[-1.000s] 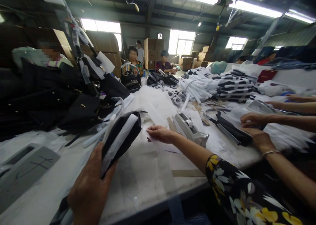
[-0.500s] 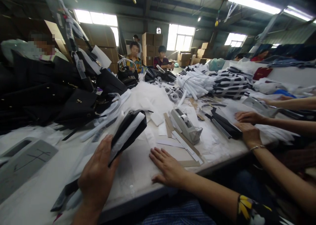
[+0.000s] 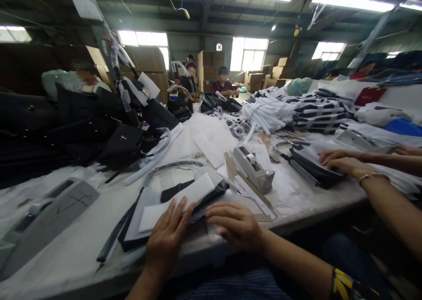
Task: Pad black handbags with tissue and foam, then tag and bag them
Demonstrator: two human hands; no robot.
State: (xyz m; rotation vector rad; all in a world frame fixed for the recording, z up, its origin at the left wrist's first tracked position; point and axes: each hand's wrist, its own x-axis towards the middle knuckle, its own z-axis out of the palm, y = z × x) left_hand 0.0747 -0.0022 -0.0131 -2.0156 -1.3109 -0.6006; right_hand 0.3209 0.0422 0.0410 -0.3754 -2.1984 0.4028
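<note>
A flat black bag piece (image 3: 204, 193) with a white foam strip (image 3: 174, 202) across it lies on the white-covered table (image 3: 75, 243) right in front of me. My left hand (image 3: 169, 238) lies flat on the near end of the white strip, fingers stretched out. My right hand (image 3: 234, 224) rests beside it on the piece's right edge, fingers curled down onto the paper; whether they pinch anything is not clear.
A grey tape dispenser (image 3: 253, 168) stands just behind, with cardboard strips (image 3: 244, 186) beside it. Another grey dispenser (image 3: 49, 216) lies at the left. Black handbags (image 3: 108, 142) pile up at the left. A co-worker's hands (image 3: 343, 161) press on a black piece at the right. White rolls (image 3: 263, 113) lie further back.
My left hand has laid the black piece down flat from being held up. My right hand has drawn back from the far paper to the piece's right edge.
</note>
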